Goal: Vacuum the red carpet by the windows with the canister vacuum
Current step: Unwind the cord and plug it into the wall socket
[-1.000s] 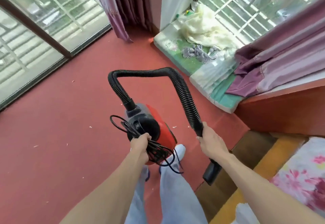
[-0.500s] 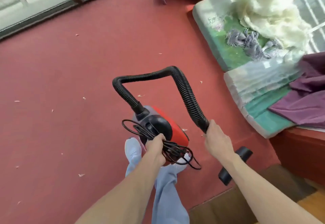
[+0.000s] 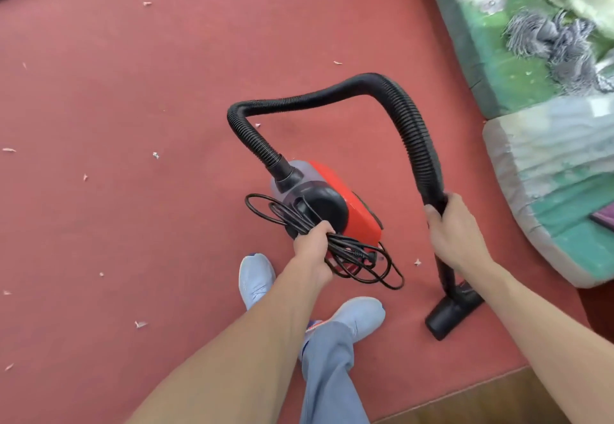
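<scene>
Red carpet (image 3: 133, 91) strewn with scraps fills the frame, where at centre the left hand (image 3: 312, 244) clutches the canister vacuum (image 3: 339, 204) and its coiled cord (image 3: 358, 257), the right hand (image 3: 455, 234) is wrapped round the hose (image 3: 415, 131), and setting down and uncoiling fully should come first.

Red carpet (image 3: 133, 91) covers nearly the whole floor. Small pale scraps (image 3: 155, 155) lie scattered on it, mostly left and centre. Two padded mats lie end to end along the right edge: a green one (image 3: 491, 67) and a pale teal one (image 3: 548, 191). Two light blue shoes (image 3: 256, 279) stand on the carpet. The black floor nozzle (image 3: 453, 314) sits low beside them; contact unclear. A strip of wood floor (image 3: 498, 403) borders the carpet, bottom right.
</scene>
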### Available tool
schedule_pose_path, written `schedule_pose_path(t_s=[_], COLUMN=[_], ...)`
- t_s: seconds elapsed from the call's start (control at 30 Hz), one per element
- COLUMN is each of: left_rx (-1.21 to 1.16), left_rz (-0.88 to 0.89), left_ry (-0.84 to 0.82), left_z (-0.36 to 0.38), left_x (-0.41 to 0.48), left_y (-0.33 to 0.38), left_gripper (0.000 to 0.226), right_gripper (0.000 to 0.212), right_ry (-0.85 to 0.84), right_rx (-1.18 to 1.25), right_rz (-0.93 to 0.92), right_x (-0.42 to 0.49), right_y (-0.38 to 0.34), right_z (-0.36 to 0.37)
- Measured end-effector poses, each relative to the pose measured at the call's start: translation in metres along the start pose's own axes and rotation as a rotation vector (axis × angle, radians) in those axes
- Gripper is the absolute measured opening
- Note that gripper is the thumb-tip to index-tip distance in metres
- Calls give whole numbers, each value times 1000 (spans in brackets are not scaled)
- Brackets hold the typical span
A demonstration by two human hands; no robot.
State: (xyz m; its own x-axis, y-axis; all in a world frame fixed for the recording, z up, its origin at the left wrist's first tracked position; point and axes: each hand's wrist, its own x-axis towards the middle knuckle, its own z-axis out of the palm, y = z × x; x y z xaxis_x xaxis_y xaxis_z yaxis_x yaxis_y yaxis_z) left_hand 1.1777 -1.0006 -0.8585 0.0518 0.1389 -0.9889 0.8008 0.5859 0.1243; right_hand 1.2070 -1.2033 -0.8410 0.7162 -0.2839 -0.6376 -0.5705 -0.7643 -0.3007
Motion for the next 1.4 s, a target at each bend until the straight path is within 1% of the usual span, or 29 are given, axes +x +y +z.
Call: schedule_pose_path(t_s=[0.07, 0.13, 0.2, 0.27, 0.37, 0.43, 0.53, 0.6, 0.67, 0.7, 0.77, 0.8, 0.87, 0.9, 0.97, 1.03, 1.07, 1.17, 1.23, 1.27, 1.33, 1.37, 1.4], left_rx=[5, -9, -13, -15, 15, 43, 53, 62, 78, 79, 121, 189, 415, 528, 751, 983, 1069, 1265, 1416, 1473, 1514, 1513, 1501], left_rz=[24, 35, 38, 59, 97, 114, 112, 150, 220, 250, 295, 336, 504, 612, 799, 935, 1001, 1192, 1310, 1358, 1476, 1533, 1586], left_ry=[40, 60, 54, 52, 35, 21, -10, -51, -100, -123, -104, -70, -58, -101, -249, -392, -443, -533, -588, -614, -650, -664, -669], left_z=[-3, -6, -9, -10, -10, -15, -26, -35, -44, -48, -57, -61, -71, -75, -84, -92, -95, -100, -101, -102, -107, -110, -115], left_x=[4, 1, -9, -23, -51, -70, -100, -123, -145, -156, -175, -184, -200, -210, -226, -239, -243, -250, -254, -258, -272, -279, -285], left_y=[1, 4, 9, 14, 25, 32, 40, 42, 41, 40, 37, 34, 26, 22, 12, 5, 2, -1, -3, -4, -5, -5, -6], left_gripper=[23, 26, 33, 38, 28, 20, 11, 4, 10, 9, 9, 9, 5, 1, 15, 31, 34, 36, 47, 47, 38, 37, 38], right_gripper=[38, 41, 39, 34, 31, 30, 27, 27, 33, 36, 36, 34, 30, 27, 26, 29, 29, 30, 39, 39, 31, 35, 31], right_ry=[26, 1, -69, -169, -282, -269, -222, -228, -263, -279, -314, -337, -373, -377, -375, -374, -374, -419, -493, -515, -525, -542, -530], right_rx=[-1, -65, -129, -139, -11, 94, 346, 508, 625, 658, 700, 711, 741, 767, 821, 871, 900, 1067, 1177, 1242, 1346, 1401, 1470], right_rz=[-56, -127, -175, -147, -46, -11, 90, 159, 179, 172, 166, 168, 190, 216, 283, 362, 406, 527, 536, 535, 554, 539, 546], right_x=[-3, -16, -32, -49, -79, -99, -124, -138, -154, -161, -175, -182, -195, -202, -218, -231, -235, -246, -254, -258, -268, -273, -277], right_y=[-9, -16, -18, -23, -38, -47, -56, -67, -82, -88, -98, -102, -105, -106, -107, -101, -95, -78, -71, -69, -66, -64, -63], right_z=[3, 8, 18, 25, 29, 27, 17, 3, -12, -20, -33, -38, -45, -46, -52, -56, -57, -61, -64, -64, -66, -67, -65])
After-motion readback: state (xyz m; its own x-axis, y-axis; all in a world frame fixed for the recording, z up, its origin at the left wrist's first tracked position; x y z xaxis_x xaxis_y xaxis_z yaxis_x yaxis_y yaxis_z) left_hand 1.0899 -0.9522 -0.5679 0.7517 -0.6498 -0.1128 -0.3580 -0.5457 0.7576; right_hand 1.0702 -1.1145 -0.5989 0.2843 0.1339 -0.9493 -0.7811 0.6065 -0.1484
